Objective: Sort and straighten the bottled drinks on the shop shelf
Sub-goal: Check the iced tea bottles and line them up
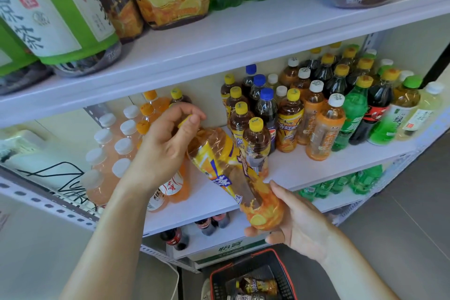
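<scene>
Your left hand (168, 146) curls round the cap end of the yellow-labelled tea bottle (216, 156) and your right hand (294, 219) cups its base; it tilts over the middle shelf (304, 168) front edge, seemingly touching a standing yellow-capped bottle (257, 146)

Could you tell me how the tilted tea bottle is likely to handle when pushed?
Probably heavyish: the bottle looks full, with left hand and right hand both holding it. Tall and narrow, so likely tippy; round, may roll.
</scene>
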A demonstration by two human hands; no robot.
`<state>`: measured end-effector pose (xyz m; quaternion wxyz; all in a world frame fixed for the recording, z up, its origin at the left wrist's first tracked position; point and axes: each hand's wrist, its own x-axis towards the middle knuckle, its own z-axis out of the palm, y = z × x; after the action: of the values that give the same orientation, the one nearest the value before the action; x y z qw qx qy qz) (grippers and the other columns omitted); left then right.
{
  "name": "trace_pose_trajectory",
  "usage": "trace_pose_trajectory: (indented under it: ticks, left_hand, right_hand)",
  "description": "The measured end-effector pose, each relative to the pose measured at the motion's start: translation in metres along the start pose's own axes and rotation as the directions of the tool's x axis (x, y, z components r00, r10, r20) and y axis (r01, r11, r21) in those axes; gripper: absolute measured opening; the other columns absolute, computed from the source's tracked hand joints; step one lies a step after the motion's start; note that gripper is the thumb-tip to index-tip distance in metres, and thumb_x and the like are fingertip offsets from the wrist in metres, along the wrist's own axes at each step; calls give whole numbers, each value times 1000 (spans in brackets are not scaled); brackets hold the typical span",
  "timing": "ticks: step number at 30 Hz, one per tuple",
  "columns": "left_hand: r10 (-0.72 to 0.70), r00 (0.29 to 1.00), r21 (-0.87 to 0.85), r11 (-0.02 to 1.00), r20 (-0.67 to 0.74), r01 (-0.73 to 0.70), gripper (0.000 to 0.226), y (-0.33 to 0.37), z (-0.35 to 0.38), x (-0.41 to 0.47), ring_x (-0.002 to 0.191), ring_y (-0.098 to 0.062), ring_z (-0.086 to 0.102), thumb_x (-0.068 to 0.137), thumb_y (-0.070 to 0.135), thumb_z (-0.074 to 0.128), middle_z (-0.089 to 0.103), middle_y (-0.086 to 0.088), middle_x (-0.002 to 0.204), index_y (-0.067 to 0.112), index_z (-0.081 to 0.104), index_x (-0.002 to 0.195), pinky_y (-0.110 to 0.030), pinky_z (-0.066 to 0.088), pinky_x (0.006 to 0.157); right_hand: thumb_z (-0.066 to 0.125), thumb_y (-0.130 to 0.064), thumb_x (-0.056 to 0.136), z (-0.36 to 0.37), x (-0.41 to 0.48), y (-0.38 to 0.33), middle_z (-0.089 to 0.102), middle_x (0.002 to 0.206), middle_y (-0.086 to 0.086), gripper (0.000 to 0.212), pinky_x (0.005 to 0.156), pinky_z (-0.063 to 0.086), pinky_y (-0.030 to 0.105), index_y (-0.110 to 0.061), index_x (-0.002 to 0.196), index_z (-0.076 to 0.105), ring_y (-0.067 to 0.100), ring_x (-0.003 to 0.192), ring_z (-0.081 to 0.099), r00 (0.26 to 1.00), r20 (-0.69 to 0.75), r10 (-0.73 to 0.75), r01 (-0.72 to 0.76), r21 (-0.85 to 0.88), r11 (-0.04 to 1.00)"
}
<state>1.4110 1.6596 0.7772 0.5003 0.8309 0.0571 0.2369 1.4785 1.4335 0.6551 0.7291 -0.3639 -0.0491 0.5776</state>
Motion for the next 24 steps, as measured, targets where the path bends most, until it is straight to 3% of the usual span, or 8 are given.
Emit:
trace_pose_trajectory:
  ticks: [5, 9, 12, 15, 19, 22, 24]
  left_hand:
    - [-42, 999, 32, 999, -5, 42, 18, -8, -5, 5, 71, -3, 51, 97, 34, 50, 57, -3, 84, 23, 60, 108, -17, 43, 65]
    - [-110, 992, 335, 934, -61, 124, 27, -20, -7, 9, 67, -10, 56, 97, 44, 48, 62, 6, 74, 23, 65, 95, -26, 43, 61]
    - [-204, 974, 543, 810, -97, 223, 42, -25, -10, 10, 67, -10, 57, 101, 47, 41, 61, 4, 66, 20, 66, 81, -28, 42, 60]
    - [-307, 946, 618, 726, -101, 301, 53, -29, -13, 11, 54, -15, 50, 98, 53, 42, 51, 2, 52, 17, 57, 62, -29, 37, 52]
    - [-311, 946, 342, 883, -90, 323, 42, -35, -12, 10, 42, -5, 39, 98, 40, 53, 46, 9, 47, 10, 64, 70, -24, 34, 45]
    - [-213, 975, 161, 962, -66, 221, 37, -35, -7, 8, 41, 2, 40, 101, 25, 53, 48, 15, 45, 18, 66, 67, -10, 31, 42]
    - [-150, 988, 125, 980, -39, 154, 30, -33, -5, 7, 44, 5, 47, 101, 18, 53, 55, 18, 48, 21, 70, 77, -6, 33, 44]
  right_hand:
    - [78, -23, 77, -1, 0, 6, 63, 125, 20, 49, 78, 57, 47, -15, 122, 60, 39, 103, 66, 967, -65, -247, 246, -19, 969]
    - [82, -9, 65, 2, -1, 8, 65, 123, 20, 62, 88, 55, 52, -12, 123, 61, 40, 112, 63, 922, -145, -359, 343, -125, 931]
    - [93, -14, 57, 4, 0, 11, 68, 118, 19, 69, 97, 50, 54, -18, 120, 64, 39, 113, 63, 881, -194, -432, 389, -225, 893]
    - [98, -32, 45, 4, 2, 13, 71, 113, 16, 78, 97, 50, 50, -24, 115, 66, 35, 108, 66, 830, -231, -507, 433, -305, 848]
    - [97, -33, 46, 1, 6, 16, 73, 108, 11, 73, 83, 57, 34, -28, 112, 66, 25, 97, 69, 778, -239, -581, 490, -349, 799]
    - [90, -25, 53, -3, 9, 16, 73, 102, 4, 62, 75, 57, 30, -34, 107, 62, 19, 89, 69, 758, -237, -607, 460, -466, 756]
    - [86, -24, 54, -4, 12, 14, 72, 102, -2, 63, 79, 56, 31, -38, 108, 58, 16, 89, 69, 791, -217, -572, 388, -546, 743]
